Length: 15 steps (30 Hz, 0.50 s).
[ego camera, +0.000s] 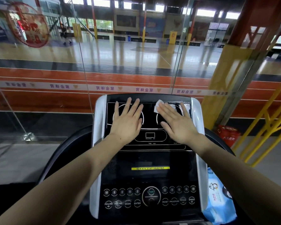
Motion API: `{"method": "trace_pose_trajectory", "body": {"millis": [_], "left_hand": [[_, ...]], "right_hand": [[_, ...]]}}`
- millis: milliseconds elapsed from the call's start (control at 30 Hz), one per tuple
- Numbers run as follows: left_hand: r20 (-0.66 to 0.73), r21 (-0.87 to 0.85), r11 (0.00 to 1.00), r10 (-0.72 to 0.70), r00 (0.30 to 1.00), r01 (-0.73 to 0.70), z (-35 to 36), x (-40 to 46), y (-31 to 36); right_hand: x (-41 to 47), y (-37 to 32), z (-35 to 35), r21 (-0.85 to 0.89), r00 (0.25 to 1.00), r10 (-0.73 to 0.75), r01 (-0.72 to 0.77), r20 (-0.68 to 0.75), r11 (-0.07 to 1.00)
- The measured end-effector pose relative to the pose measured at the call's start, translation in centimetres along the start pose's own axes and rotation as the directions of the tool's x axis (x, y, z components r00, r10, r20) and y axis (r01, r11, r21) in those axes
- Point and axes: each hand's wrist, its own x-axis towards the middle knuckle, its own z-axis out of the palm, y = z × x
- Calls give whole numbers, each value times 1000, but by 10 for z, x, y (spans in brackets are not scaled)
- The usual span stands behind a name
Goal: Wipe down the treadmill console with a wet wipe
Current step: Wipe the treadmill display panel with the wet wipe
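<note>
The left hand (127, 119) lies flat and spread on the upper left part of the treadmill console (150, 159), fingers fanned over the left ring of the display, holding nothing. To its right, the right hand (177, 122) is also flat and spread, pressing the wet wipe (160, 105) against the glass near the console's top right corner; a crumpled white edge pokes out past the fingertips.

With an open palm and no pinch, the wipe could likely bunch up or slide out from under the fingers on a stroke, leaving streaks. Sweeping downward risks pressing the START button (151, 192) or the speed keys along the console's near edge. The left hand itself covers display area yet to be wiped.

A blue wipe pack (217, 197) rests against the console's right edge, near the bottom corner, where a forearm could knock it off.
</note>
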Motion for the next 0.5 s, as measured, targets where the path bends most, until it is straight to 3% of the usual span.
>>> {"method": "trace_pose_trajectory", "body": {"millis": [200, 500], "left_hand": [[20, -28, 999, 22, 1000, -21, 3, 4, 3], [39, -11, 1000, 24, 999, -24, 1, 22, 28]], "right_hand": [[-13, -12, 5, 68, 999, 51, -52, 12, 996], [-87, -34, 22, 90, 991, -80, 71, 104, 993]]}}
